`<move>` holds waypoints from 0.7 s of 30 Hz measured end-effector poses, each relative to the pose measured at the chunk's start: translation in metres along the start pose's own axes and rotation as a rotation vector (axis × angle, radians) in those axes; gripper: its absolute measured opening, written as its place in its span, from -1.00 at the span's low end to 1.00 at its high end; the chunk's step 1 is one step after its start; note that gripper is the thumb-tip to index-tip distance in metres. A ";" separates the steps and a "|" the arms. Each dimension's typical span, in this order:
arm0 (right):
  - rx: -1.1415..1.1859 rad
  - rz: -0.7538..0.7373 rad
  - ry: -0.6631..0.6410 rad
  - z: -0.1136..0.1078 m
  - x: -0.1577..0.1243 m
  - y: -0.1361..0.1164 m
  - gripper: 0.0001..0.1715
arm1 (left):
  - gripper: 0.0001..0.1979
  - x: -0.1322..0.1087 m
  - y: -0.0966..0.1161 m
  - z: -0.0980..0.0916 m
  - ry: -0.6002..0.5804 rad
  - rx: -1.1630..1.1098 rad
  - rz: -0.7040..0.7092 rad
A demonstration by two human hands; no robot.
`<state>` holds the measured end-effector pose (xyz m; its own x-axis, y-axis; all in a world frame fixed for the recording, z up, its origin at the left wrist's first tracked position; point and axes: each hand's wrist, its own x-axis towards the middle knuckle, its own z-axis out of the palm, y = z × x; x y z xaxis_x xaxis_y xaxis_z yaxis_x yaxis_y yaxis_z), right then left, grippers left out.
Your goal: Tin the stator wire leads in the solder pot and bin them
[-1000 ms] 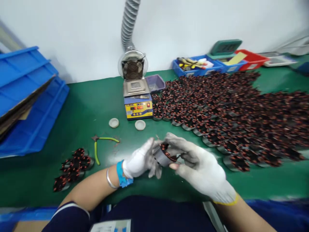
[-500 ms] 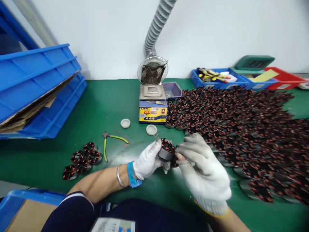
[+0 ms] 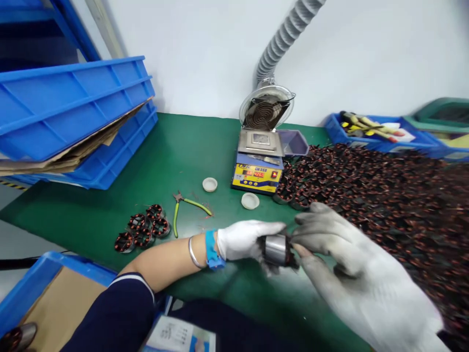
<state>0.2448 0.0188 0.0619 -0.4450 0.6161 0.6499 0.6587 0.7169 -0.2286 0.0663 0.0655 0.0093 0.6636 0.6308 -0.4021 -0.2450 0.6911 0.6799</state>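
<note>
White-gloved, the left hand [image 3: 247,240] curls its fingers round the stator [image 3: 275,250] from nine o'clock, while the thumb and forefinger of the right hand [image 3: 366,278] sit close together at its three o'clock end; blur hides whether they pinch it. If the left fingers slip on its smooth steel, it could drop to the table [image 3: 205,151], and a careless swing of the right hand could knock the other stators [image 3: 384,190] spread between one and three o'clock.

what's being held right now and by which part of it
A cylindrical metal-sided part, held in the left hand by its left end; the right hand is at its other end, contact unclear.
</note>
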 end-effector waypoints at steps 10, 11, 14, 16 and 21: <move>0.074 0.024 0.040 0.002 0.012 0.000 -0.86 | -0.40 0.015 -0.004 -0.014 -0.322 -0.111 -0.221; 0.109 0.062 0.060 0.003 0.007 0.002 -0.86 | -0.41 0.014 -0.007 -0.013 -0.360 -0.077 -0.176; 0.235 0.237 0.272 0.007 -0.017 0.004 -0.85 | -0.43 0.008 -0.013 -0.008 -0.201 -0.086 0.124; 0.236 0.382 0.373 0.012 -0.034 0.003 -0.87 | -0.37 0.005 -0.014 -0.004 -0.107 -0.086 0.200; 0.007 0.395 -0.060 0.029 -0.053 0.003 -0.24 | -0.45 0.001 -0.011 0.004 -0.086 0.211 0.252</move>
<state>0.2533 -0.0022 0.0054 -0.1929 0.8627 0.4676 0.7822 0.4229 -0.4576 0.0724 0.0570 0.0037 0.6602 0.7343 -0.1582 -0.2633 0.4234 0.8668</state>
